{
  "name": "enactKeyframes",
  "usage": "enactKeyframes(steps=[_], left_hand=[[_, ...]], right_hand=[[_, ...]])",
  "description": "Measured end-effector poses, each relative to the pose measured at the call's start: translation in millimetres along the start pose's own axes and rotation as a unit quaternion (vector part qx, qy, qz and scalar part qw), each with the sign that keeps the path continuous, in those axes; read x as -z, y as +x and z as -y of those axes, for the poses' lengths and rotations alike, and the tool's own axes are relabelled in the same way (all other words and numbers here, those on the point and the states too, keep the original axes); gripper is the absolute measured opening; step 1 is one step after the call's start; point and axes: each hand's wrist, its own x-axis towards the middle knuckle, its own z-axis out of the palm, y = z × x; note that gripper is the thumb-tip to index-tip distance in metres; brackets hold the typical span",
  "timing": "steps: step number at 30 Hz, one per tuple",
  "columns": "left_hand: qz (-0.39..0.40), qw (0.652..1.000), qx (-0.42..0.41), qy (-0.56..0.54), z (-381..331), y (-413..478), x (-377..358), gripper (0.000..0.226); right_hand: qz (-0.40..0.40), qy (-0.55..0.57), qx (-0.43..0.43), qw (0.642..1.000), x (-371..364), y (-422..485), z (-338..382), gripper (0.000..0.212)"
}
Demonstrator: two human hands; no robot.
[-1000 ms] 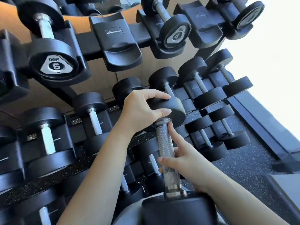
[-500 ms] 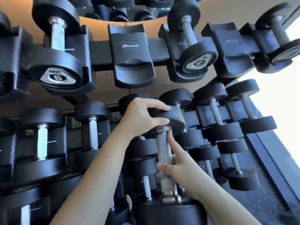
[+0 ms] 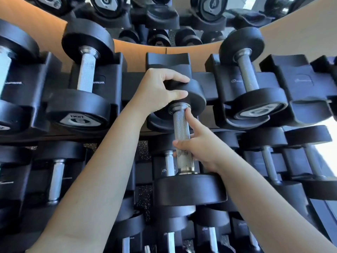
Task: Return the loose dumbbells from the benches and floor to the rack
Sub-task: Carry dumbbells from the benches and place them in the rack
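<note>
Compared with the frame half a second earlier, the dumbbell (image 3: 181,141) had risen from the level of the lower tier to the upper tier of the rack (image 3: 131,84). Its far head, previously below the vacant cradle (image 3: 167,61), now lay at centre frame directly over that cradle. Whether the head bore on the cradle could not be determined. The near head hung lower, in front of the lower tier. The view had also tilted upward, bringing more of the mirror (image 3: 164,15) into the top of the frame.

The grip of both hands was unchanged. The left hand (image 3: 160,90) clasped the far head, fingers curled over its top edge and thumb pressed against its side. The right hand (image 3: 198,147) wrapped the knurled handle, thumb across the front and index finger extended up along the bar toward the collar.

To the left of the cradle sat a racked dumbbell marked 6 (image 3: 85,70); to the right sat another racked dumbbell (image 3: 249,77). The lower tier (image 3: 56,179) carried a row of further dumbbells across the bottom half of the frame. A wood-toned panel (image 3: 138,53) ran behind the upper tier. Speckled dark flooring (image 3: 144,150) showed through gaps in the rack. Bright light (image 3: 328,152) entered at the right edge.
</note>
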Motion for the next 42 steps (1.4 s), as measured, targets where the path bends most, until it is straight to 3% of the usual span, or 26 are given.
enactKeyframes(steps=[6, 26, 32, 42], left_hand=[[0.013, 1.0, -0.012, 0.014, 6.3, 34.1, 2.7, 0.024], [-0.058, 0.993, -0.098, 0.028, 26.9, 125.9, 24.9, 0.033], [-0.088, 0.992, -0.081, 0.046, 45.2, 145.3, 24.1, 0.032], [-0.109, 0.992, -0.061, -0.009, 76.5, 147.3, 18.4, 0.031]], right_hand=[[0.031, 0.027, -0.003, 0.999, 8.2, 21.0, 21.2, 0.091], [-0.066, -0.029, 0.093, 0.993, 36.0, 126.2, 63.1, 0.092], [-0.081, -0.027, 0.076, 0.993, 37.2, 156.0, 73.8, 0.093], [-0.068, -0.146, 0.075, 0.984, 34.2, 171.6, 75.1, 0.093]])
